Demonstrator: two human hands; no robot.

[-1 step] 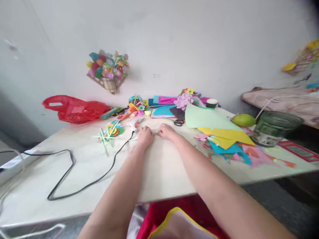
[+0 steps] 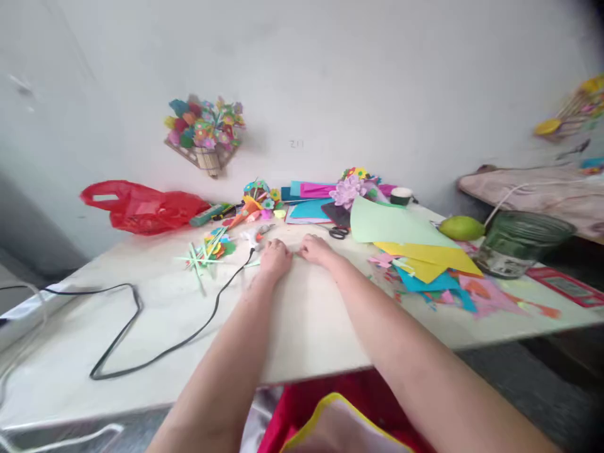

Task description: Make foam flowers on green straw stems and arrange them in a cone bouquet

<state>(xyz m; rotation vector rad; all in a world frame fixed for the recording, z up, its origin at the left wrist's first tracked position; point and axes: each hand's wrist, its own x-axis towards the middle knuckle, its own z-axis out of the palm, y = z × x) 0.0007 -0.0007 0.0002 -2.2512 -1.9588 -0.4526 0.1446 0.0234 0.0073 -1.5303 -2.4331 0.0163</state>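
Roughly, left to right: the red bag (image 2: 141, 211) is left at the back, the cord (image 2: 101, 377) is looped over the left of the table (image 2: 316, 327), and the stems (image 2: 198, 261) are piled ahead of it. The glue gun (image 2: 252, 236) is laid just beyond the left hand (image 2: 276, 257), which is held palm down, fingers curled; whether anything is gripped cannot be told. A thin strip (image 2: 296, 254) is seen between the hands, at mid-table. The right hand (image 2: 315, 247) is bent inward, fingertips drawn together at the strip; its hold is hidden too. The scissors (image 2: 338, 233) are set past it, then the papers (image 2: 406, 223), scraps (image 2: 486, 296), fruit (image 2: 461, 228) and jar (image 2: 512, 242).

Risks: the gun could be dragged if the cord were snagged by the left forearm; knuckles could be burned if the tip is hot; the strip could be creased by uneven pressure. Edges: leftward, movement is limited by cord and stems; the near edge is crossed by both forearms; bare surface is offered between them; rightward, room is cut off by scraps.
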